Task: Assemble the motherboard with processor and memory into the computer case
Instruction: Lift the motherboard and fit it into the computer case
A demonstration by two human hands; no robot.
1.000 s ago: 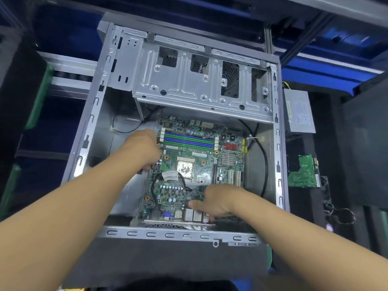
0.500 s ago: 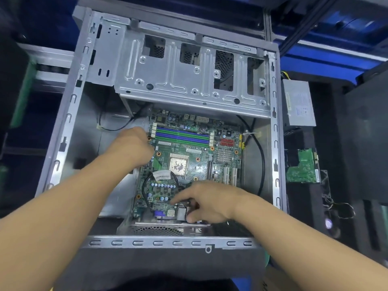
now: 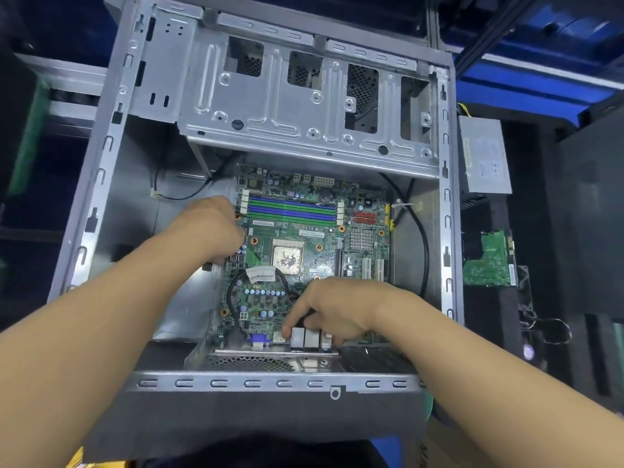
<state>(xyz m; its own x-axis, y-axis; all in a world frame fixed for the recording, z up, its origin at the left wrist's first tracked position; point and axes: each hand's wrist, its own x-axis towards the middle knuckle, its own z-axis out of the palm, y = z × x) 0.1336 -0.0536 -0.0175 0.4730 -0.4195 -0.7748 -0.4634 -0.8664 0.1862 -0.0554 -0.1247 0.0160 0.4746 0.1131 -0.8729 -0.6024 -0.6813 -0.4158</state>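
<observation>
A green motherboard (image 3: 305,238) lies flat inside the open grey metal computer case (image 3: 101,184). The processor (image 3: 287,256) sits in its socket mid-board, and blue and green memory slots (image 3: 292,211) run across the far part. My left hand (image 3: 211,228) grips the board's left edge with curled fingers. My right hand (image 3: 332,310) grips the silver rear port block (image 3: 305,337) at the board's near edge, fingers curled over it. A black cable loop (image 3: 233,298) lies on the board's near left.
The drive cage (image 3: 304,106) spans the case's far end. A black cable (image 3: 423,244) runs along the right inner wall. Outside on the right sit a grey power supply (image 3: 483,157), a small green circuit board (image 3: 488,261) and loose wires (image 3: 547,327).
My right hand slid left along the board's near edge onto the port block. My left hand stays on the left edge. The view has shifted closer over the case.
</observation>
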